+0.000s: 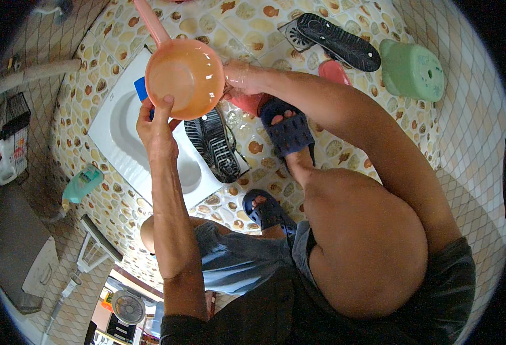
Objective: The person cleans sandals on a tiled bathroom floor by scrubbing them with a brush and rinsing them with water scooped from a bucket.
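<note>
A pink-orange plastic dipper (185, 72) is tilted with its bowl facing me and its handle pointing away. My left hand (159, 123) is closed on the near rim, the thumb inside the bowl. Beside and behind those fingers shows a blue object (140, 89), mostly hidden, its kind unclear. My right hand (240, 79) looks wet and meets the dipper's right side; its fingers are hidden behind the bowl. Below lies a black slipper with white stripes (212, 144), at the edge of a white squat toilet (115, 152). Close under my right wrist is a red object (247, 104), partly covered.
Another black slipper (340, 41) lies far right by a floor drain (296, 35), near a red piece of footwear (334, 72). A green stool (411, 70) stands by the right wall. At left are a teal bottle (83, 183) and a long-handled squeegee (94, 247). My feet wear navy sandals (287, 132).
</note>
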Demonstrator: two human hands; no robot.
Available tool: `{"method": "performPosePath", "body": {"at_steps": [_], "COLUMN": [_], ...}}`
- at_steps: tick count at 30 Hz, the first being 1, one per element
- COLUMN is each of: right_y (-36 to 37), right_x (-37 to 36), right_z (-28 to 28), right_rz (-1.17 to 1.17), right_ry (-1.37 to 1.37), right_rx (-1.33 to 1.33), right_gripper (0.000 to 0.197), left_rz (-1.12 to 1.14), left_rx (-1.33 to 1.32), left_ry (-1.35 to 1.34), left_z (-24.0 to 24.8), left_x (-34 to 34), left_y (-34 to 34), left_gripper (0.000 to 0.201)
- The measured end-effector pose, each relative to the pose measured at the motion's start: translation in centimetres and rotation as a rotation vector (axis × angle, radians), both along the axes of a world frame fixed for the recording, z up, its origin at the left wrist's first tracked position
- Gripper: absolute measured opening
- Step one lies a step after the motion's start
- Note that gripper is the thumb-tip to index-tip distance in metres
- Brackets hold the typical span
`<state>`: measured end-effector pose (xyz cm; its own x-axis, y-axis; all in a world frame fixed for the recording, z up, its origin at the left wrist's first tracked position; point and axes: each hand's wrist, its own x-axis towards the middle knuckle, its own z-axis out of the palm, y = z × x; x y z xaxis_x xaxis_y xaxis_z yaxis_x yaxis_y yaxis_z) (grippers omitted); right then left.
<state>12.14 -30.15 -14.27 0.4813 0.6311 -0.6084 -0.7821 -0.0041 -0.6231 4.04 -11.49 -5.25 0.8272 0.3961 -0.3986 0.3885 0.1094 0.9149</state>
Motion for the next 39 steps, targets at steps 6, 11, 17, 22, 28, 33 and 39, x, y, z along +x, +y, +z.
{"method": "performPosePath", "body": {"at_steps": [6, 11, 17, 22, 28, 33, 39], "right_y": [-1.2, -1.8, -2.0, -2.3, -2.9, -5.3, -11.6], "right_x": [2.0, 3.5, 7.9, 9.2, 8.6, 9.1, 7.3], "right_z": [-1.5, 3.2, 6.6, 11.1, 11.9, 11.5, 10.5], "right_rz": [0.396, 0.595, -0.064, 0.014, 0.426, 1.044, 0.747], "right_ry": [-0.488, -1.06, -2.231, -2.288, -2.3, -1.869, -1.855], "right_rx": [-0.191, -0.449, -0.565, -0.526, -0.618, -0.734, -0.468], "right_gripper": [0.027, 0.033, 0.032, 0.032, 0.026, 0.019, 0.013], "left_rz": [-0.092, -0.166, -0.183, -0.237, -0.341, -0.453, -0.212], "left_rx": [0.157, 0.395, 0.429, 0.452, 0.65, 0.704, 0.504], "left_ry": [-0.02, -0.059, -0.051, 0.035, -0.1, -0.14, -0.216], "left_z": [1.5, 0.4, 0.5, 1.0, 0.6, 0.6, -1.7], "left_x": [0.1, 0.0, 0.7, 1.1, 1.4, 1.3, 0.3], "left_y": [-0.4, 1.5, 0.2, 1.8, 1.4, -0.4, 0.7], "left_gripper": [0.055, 0.063, 0.065, 0.064, 0.072, 0.087, 0.044]}}
